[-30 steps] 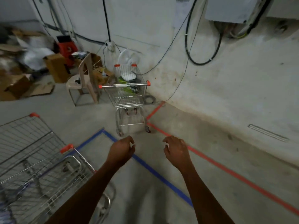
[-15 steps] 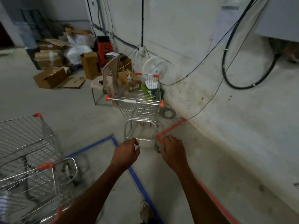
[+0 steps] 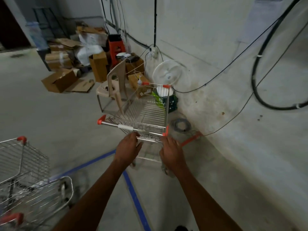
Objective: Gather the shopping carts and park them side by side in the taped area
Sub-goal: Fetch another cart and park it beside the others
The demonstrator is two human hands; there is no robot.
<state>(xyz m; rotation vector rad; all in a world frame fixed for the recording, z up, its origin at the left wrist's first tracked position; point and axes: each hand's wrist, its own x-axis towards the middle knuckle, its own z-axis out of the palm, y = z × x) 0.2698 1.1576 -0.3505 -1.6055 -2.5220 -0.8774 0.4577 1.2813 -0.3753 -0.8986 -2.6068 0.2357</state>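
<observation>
Head view, cart and your hands: the small shopping cart (image 3: 146, 114) stands straight ahead of you, its handle bar (image 3: 131, 128) just beyond your fingertips; your left hand (image 3: 127, 150) reaches toward the bar's middle, fingers loosely extended and holding nothing; whether they touch the bar you cannot tell, the frame is blurred there.
Right hand: your right hand (image 3: 171, 153) sits just below the bar's right orange end cap (image 3: 166, 132), fingers relaxed and forward, nothing gripped; contact with the cart cannot be told.
Cart position: it stands near the wall (image 3: 233, 80), beside the corner where the red tape (image 3: 190, 139) begins; the blue tape (image 3: 135, 199) runs across the floor under your forearms.
Cart look: silver wire basket, chrome handle with a white sleeve at its middle, orange caps at the corners; the basket looks empty.
Second cart: a larger wire cart (image 3: 25, 180) sits at your lower left, well apart from the small one, orange caps showing.
Behind the cart: a beige plastic chair (image 3: 115, 87), a white fan (image 3: 168, 74), cardboard boxes (image 3: 60, 80) piled near the wall.
</observation>
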